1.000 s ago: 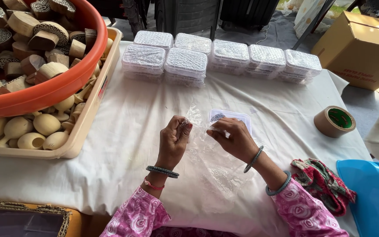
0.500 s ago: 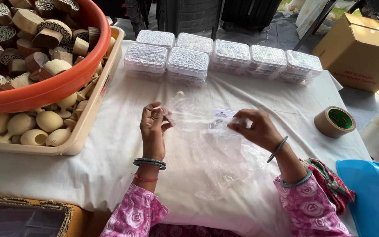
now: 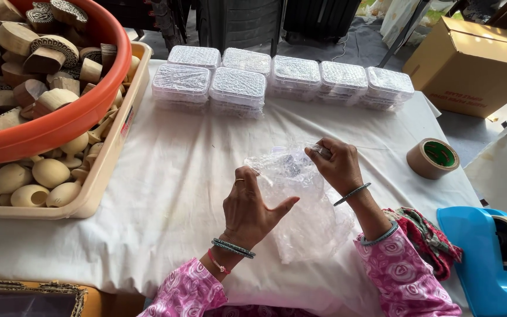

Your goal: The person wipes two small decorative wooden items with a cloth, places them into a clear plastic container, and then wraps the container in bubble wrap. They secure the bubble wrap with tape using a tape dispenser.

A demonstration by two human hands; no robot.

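I am pinching the bubble wrap at frame centre with my right hand, my left hand pressing its near edge, fingers loose; keeping the sheet taut is helping; clear lidded boxes are lining the top, a brown carton upper right, a brown tape roll right.

Item inside bubble wrap blurred (unidentifiable), tape dispenser cut off

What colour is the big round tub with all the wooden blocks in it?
The tub is orange-red. The head view shows it best, at the upper left, sitting in a beige tray.
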